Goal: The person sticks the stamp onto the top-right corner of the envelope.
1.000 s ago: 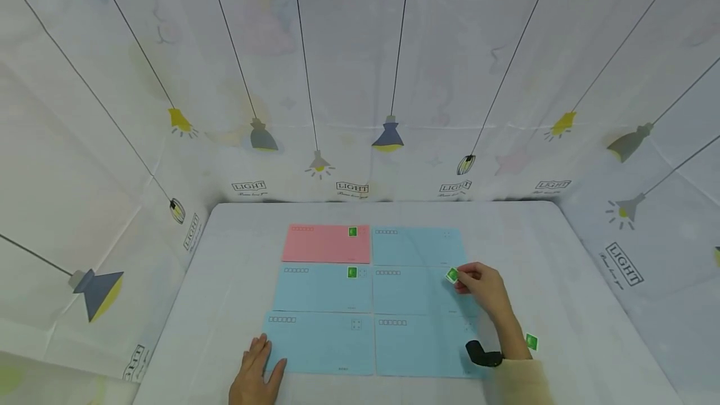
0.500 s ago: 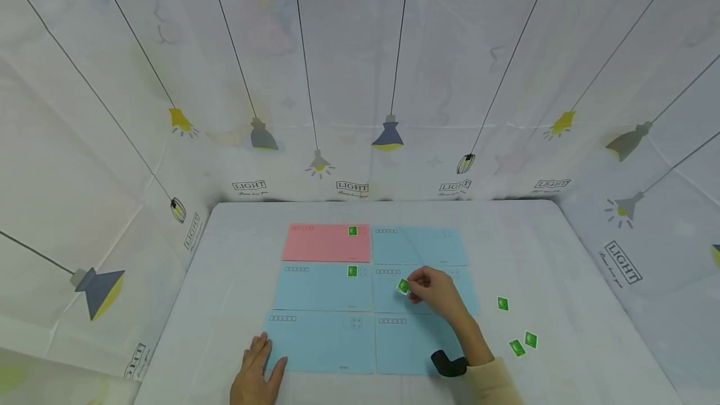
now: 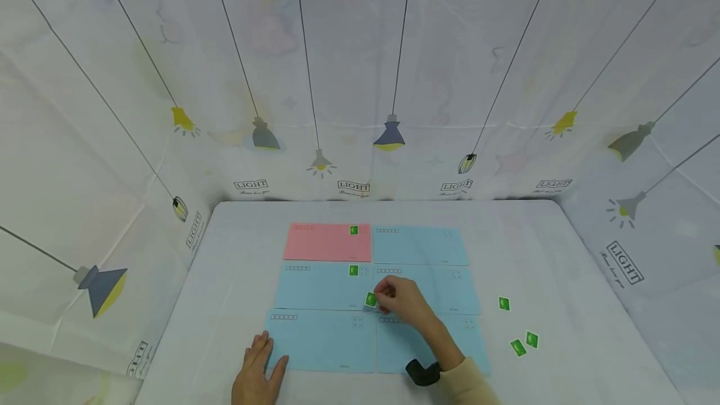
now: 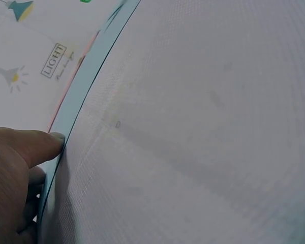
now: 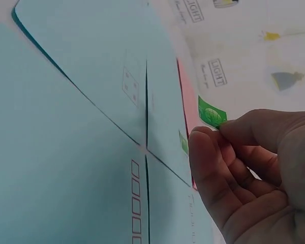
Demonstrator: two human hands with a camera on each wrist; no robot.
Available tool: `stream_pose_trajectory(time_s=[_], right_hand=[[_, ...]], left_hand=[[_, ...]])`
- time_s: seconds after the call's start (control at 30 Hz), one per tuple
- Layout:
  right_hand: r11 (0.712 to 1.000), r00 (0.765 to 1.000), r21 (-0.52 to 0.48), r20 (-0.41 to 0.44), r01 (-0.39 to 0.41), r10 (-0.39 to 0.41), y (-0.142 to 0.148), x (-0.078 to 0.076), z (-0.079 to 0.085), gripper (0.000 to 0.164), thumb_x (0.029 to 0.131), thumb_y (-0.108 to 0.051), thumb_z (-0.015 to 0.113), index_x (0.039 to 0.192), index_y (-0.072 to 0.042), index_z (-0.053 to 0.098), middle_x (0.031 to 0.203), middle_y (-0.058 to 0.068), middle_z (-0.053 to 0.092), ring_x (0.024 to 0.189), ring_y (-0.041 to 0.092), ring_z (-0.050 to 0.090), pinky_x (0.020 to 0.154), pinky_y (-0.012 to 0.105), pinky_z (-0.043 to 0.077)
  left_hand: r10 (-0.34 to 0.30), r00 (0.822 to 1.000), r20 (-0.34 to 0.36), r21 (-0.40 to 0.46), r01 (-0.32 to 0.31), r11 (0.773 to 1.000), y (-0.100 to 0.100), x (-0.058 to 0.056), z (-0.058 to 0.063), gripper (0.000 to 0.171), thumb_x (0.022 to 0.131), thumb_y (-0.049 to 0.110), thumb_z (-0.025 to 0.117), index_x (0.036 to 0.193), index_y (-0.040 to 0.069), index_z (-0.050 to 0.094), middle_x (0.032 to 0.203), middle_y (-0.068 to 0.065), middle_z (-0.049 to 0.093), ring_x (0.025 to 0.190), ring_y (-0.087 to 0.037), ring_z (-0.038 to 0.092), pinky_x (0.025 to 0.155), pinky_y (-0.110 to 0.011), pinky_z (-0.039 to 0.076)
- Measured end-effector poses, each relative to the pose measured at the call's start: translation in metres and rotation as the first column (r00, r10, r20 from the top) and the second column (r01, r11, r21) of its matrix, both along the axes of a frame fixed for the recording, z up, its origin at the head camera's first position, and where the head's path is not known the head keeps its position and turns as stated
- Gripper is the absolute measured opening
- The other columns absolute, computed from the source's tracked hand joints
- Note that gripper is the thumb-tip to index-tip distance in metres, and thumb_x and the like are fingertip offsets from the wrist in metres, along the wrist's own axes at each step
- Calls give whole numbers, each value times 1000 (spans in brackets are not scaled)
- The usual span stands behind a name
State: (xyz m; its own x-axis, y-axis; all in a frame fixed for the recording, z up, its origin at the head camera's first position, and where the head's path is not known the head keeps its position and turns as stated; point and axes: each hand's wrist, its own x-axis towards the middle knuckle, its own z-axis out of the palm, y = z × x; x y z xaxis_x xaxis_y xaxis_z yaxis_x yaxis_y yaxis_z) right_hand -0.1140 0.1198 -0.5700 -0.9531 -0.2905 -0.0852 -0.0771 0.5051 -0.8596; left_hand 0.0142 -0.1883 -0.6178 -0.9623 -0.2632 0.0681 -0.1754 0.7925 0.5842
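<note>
My right hand pinches a small green stamp with a white edge between thumb and fingertip. In the head view the stamp overlaps the seam between the two middle-row envelopes. The right wrist view shows the stamp with a tree-like print, raised above the blue paper. My left hand rests with fingers extended at the left edge of the front-left blue envelope. Its thumb touches that edge in the left wrist view. The middle-left blue envelope bears a green stamp.
A pink envelope with a stamp lies at the back left. More blue envelopes lie on the right: back, middle and front. Three loose stamps lie right of them on the white table.
My right hand has carried the pinched stamp left and toward the front, from the middle-right envelope to the centre seam. Loose stamps on the right have come into view. My left hand stays put.
</note>
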Motion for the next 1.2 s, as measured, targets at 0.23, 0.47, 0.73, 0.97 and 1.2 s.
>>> stream_pose_trajectory(time_s=[0.23,0.47,0.73,0.97,1.2], right_hand=[[996,996,8,7,-84,84,-20,5,-8,6,95,-12,65,98,-8,68,77,-1,68,63,11,64,57,20,54],[990,991,35,-9,-135,136,-33,9,-13,4,94,-10,67,95,-8,69,75,-3,67,60,5,60,56,18,52],[984,986,58,16,-168,167,-43,11,-23,5,95,-13,66,94,-9,69,76,-6,64,62,2,56,56,18,50],[982,988,112,-24,-151,154,-47,14,-30,9,95,-14,67,94,-6,69,77,-7,65,65,0,54,58,16,49],[974,981,184,-114,-134,157,-52,16,-31,7,94,-13,68,91,-7,70,79,-6,67,67,-1,52,61,15,48]], left_hand=[[1,1000,-23,-12,-1,1000,0,-1,-4,53,81,19,82,125,-7,65,141,-19,60,136,-39,51,111,-56,40],[4,999,-33,-12,-5,1000,-1,-1,-9,54,81,20,83,124,-6,66,140,-18,60,136,-38,52,111,-56,40],[8,999,-42,-18,-9,1000,-1,-1,-10,53,80,20,84,123,-6,66,140,-18,61,135,-38,53,111,-56,41],[14,999,-36,-5,-14,1000,0,-1,-7,53,81,20,83,124,-6,66,140,-18,60,136,-39,52,111,-56,40],[22,999,-47,-4,-23,1000,0,0,-9,53,81,20,84,124,-6,66,140,-17,61,135,-37,53,110,-55,41]])
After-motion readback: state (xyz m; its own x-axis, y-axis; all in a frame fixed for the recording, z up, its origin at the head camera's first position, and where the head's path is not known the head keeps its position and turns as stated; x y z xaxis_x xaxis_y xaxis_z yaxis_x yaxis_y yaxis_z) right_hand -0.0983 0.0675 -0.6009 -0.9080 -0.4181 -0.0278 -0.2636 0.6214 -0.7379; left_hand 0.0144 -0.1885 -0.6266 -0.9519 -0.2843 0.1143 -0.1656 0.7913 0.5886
